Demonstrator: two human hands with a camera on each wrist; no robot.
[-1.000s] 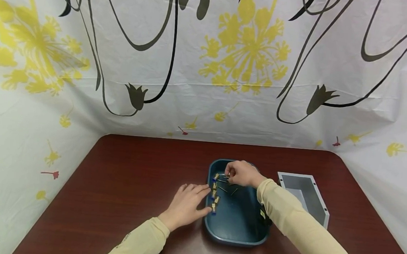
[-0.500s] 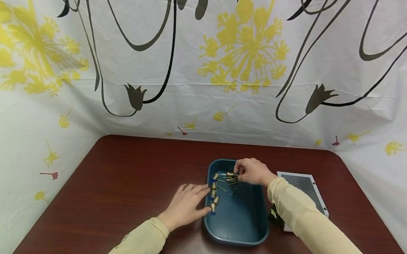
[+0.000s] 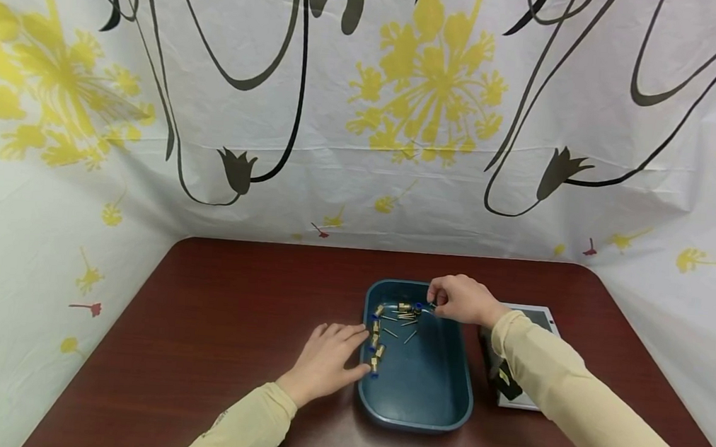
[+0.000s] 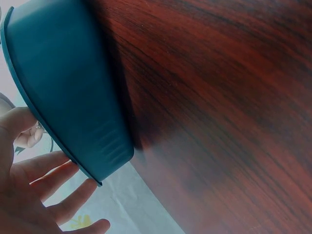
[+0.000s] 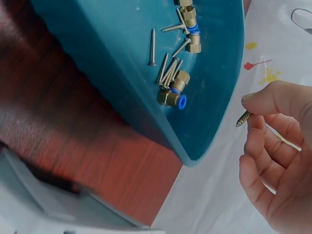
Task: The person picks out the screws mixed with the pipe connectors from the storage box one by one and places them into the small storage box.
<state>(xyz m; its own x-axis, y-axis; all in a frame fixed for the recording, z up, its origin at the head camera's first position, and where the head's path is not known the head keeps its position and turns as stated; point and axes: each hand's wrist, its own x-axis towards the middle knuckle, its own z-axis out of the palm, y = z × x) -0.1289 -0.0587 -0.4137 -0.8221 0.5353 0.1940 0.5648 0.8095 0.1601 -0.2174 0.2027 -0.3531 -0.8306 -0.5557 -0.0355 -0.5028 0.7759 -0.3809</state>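
My right hand (image 3: 463, 298) is over the far right corner of the teal tray (image 3: 419, 399). In the right wrist view, its thumb and forefinger pinch a screw (image 5: 243, 118), whose threaded tip sticks out. My left hand (image 3: 328, 359) lies at the tray's left side with fingers spread, fingertips right at the rim in the left wrist view. Several brass fittings with blue ends (image 3: 376, 327) line the tray's left wall. Two more brass fittings (image 5: 170, 98) sit in the far corner beside a cluster of loose screws (image 5: 170, 73).
A grey open box (image 3: 524, 401) stands right of the tray, partly hidden by the right sleeve (image 3: 548, 382). Both rest on a dark red-brown wooden table (image 3: 249, 299). A white cloth with a plant print (image 3: 334, 200) hangs behind the table.
My right hand has moved right and away from the fittings in the far part of the tray to its far right corner, uncovering the fittings and screws there. The left hand stays in place.
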